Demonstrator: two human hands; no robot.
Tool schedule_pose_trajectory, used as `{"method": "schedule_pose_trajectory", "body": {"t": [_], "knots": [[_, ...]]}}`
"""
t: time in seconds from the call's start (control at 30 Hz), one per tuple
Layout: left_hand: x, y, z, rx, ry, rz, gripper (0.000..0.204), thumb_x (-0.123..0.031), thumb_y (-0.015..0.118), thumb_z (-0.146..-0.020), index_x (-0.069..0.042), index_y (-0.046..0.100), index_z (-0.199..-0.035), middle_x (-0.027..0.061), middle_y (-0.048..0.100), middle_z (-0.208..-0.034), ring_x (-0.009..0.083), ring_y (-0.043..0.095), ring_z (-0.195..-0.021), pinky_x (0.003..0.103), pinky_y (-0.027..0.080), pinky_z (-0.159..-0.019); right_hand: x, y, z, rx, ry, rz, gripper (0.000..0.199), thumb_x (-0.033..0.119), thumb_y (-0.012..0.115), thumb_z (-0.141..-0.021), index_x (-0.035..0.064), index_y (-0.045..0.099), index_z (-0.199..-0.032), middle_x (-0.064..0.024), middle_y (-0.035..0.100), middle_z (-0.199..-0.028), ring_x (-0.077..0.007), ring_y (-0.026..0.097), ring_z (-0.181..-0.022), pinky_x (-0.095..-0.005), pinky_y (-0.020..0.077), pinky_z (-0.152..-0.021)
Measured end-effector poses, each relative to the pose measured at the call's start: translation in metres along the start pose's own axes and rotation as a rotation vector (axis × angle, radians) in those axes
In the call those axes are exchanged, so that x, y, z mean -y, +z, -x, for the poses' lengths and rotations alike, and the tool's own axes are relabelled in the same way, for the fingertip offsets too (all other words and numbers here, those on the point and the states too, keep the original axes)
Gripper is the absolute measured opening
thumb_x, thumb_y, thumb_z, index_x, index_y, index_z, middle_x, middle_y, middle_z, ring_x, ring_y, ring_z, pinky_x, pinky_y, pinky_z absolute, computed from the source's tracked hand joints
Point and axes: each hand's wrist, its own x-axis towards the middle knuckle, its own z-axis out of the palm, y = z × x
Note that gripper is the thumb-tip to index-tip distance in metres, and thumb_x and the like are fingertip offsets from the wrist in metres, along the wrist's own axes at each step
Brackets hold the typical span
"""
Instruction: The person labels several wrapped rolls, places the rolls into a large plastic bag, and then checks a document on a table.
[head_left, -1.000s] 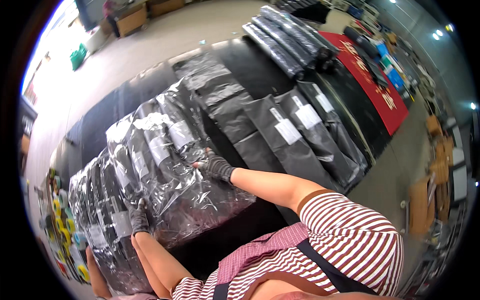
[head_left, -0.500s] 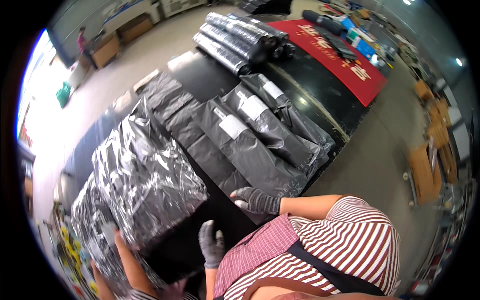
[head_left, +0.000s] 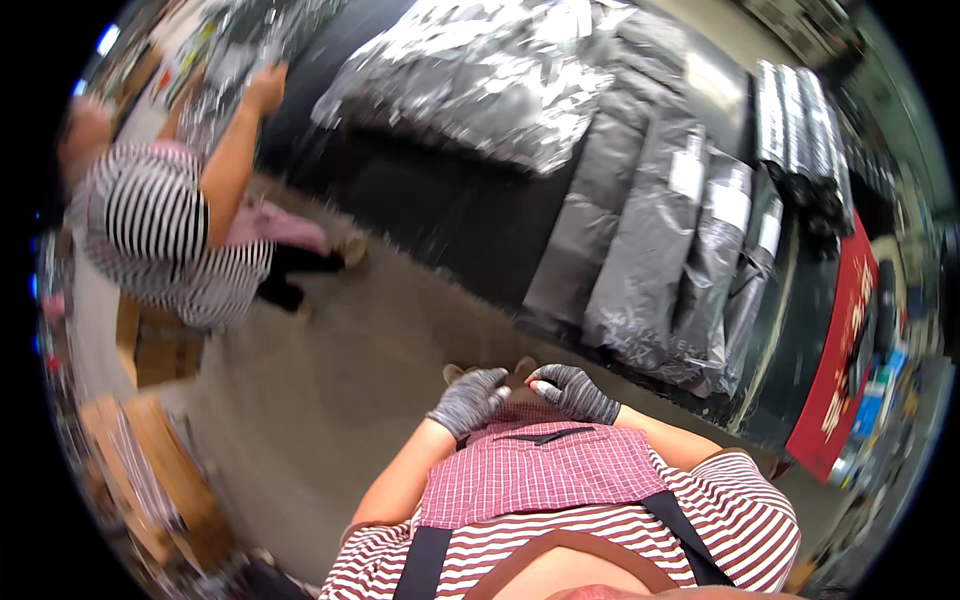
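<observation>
In front of the apron on my body, my left hand (head_left: 466, 403) and my right hand (head_left: 576, 393) hover a short way apart, in grey knitted gloves with bare fingertips. The left fingers lean inward with the thumb apart. The right fingers curve loosely toward the left hand, and nothing shows in either hand. Beyond them stands a black table (head_left: 430, 205). Nearest my right hand on it lie grey plastic-wrapped packages (head_left: 645, 245) with white labels, side by side. A large shiny plastic-wrapped bundle (head_left: 480, 85) lies farther left.
To the left, a co-worker in a striped shirt (head_left: 165, 225) reaches toward clear plastic at the table. Wrapped rolls (head_left: 795, 120) lie at the far right, near a red cloth (head_left: 835, 400). Cardboard boxes (head_left: 160, 470) stand on the floor at the left.
Both hands have drawn back from the table and come together before my body. The view has swung left, bringing the co-worker and the floor into sight.
</observation>
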Motion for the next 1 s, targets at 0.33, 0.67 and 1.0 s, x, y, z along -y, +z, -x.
{"method": "schedule_pose_trajectory", "body": {"t": [0.33, 0.67, 1.0], "knots": [[0.179, 0.201, 0.056, 0.129, -0.604, 0.418, 0.036, -0.03, 0.046, -0.089, -0.011, 0.054, -0.118, 0.0163, 0.056, -0.119, 0.0312, 0.051, -0.113, 0.041, 0.041, -0.095, -0.238, 0.044, -0.062, 0.091, 0.156, 0.277, 0.021, 0.016, 0.057, -0.087, 0.0037, 0.062, -0.103, -0.0126, 0.065, -0.092, -0.0221, 0.061, -0.085, -0.0324, 0.0472, -0.079], [0.227, 0.399, 0.099, 0.128, -0.601, 0.256, 0.044, -0.035, 0.049, -0.087, -0.012, 0.052, -0.124, 0.0125, 0.051, -0.126, 0.0285, 0.044, -0.12, 0.046, 0.027, -0.105, -0.329, 0.04, -0.288, -0.165, 0.025, 0.923, 0.027, 0.021, 0.051, -0.085, 0.0037, 0.058, -0.104, -0.0157, 0.06, -0.107, -0.0337, 0.055, -0.102, -0.0413, 0.0432, -0.088], [0.234, 0.39, 0.085, -0.103, -0.684, 0.271, 0.03, -0.032, 0.057, -0.076, -0.01, 0.064, -0.095, 0.0096, 0.062, -0.102, 0.0282, 0.053, -0.101, 0.046, 0.033, -0.095, -0.316, 0.071, -0.482, -0.092, -0.219, 0.91, 0.026, 0.028, 0.056, -0.08, 0.0049, 0.058, -0.092, -0.0212, 0.058, -0.086, -0.038, 0.058, -0.083, -0.0469, 0.0443, -0.073]]}}
